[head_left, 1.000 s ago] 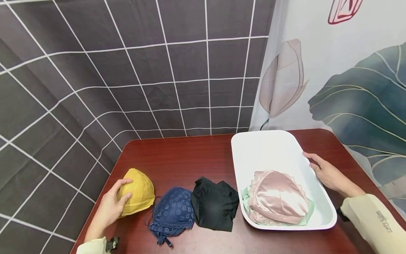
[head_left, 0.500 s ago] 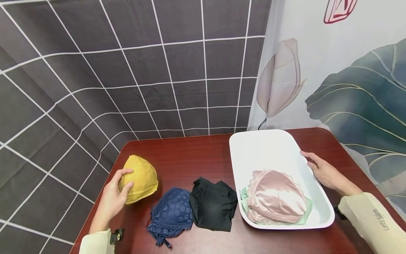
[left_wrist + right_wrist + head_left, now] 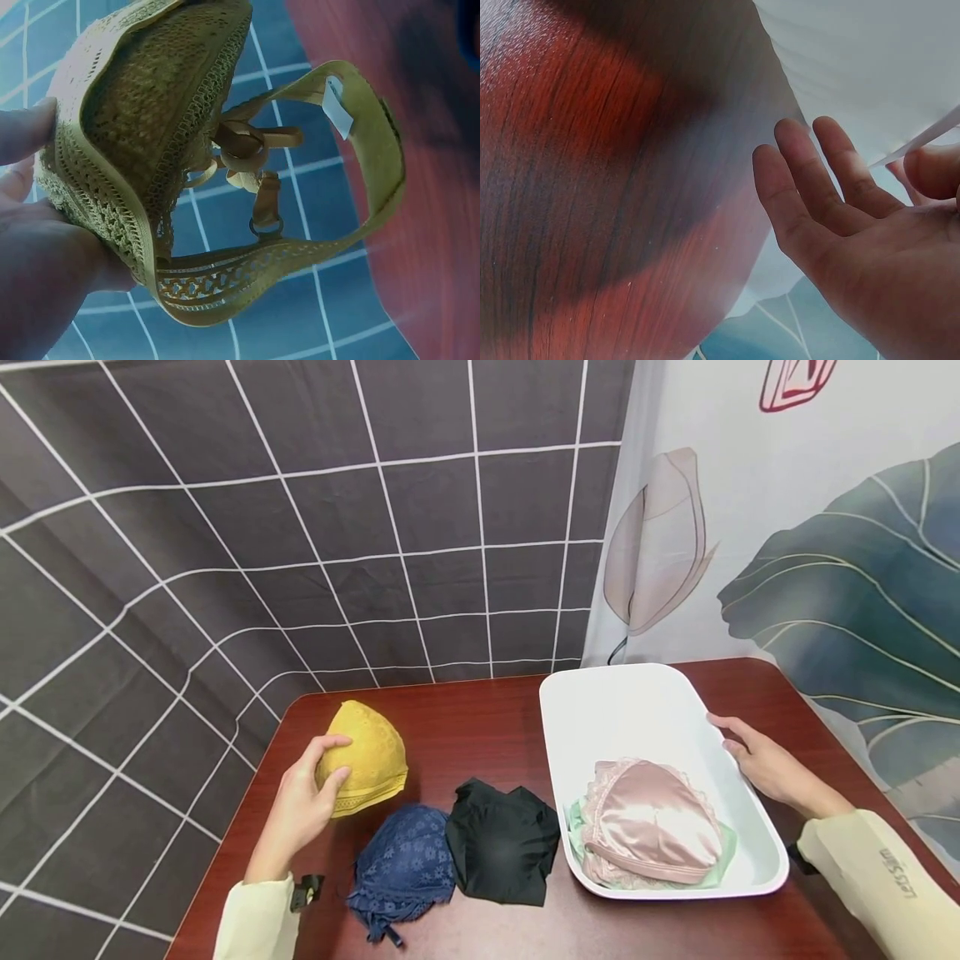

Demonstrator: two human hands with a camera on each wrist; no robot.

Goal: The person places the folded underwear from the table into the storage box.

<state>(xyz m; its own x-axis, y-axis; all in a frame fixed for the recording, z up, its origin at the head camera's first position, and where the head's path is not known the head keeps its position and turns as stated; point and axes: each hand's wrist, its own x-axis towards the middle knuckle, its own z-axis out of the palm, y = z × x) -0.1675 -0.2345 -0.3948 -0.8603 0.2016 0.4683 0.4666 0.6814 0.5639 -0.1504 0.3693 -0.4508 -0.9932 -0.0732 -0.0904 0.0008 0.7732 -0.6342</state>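
Note:
My left hand holds a yellow lace bra by one side, thumb and fingers around the cup, above the table's left part. In the left wrist view, the bra hangs with its band looped out, showing a white tag. My right hand is at the right rim of a white plastic tray. In the right wrist view, the rim passes between its thumb and index finger, while the other fingers stretch out below. Inside the tray, a pink satin bra lies over a mint green piece.
A navy lace bra and a folded black garment lie side by side on the red-brown table, left of the tray. A dark grid-patterned curtain and a white floral one hang behind the table.
My left hand has raised the yellow bra from the table's left side and carried it rightward, toward the navy bra. The right hand keeps its place at the tray.

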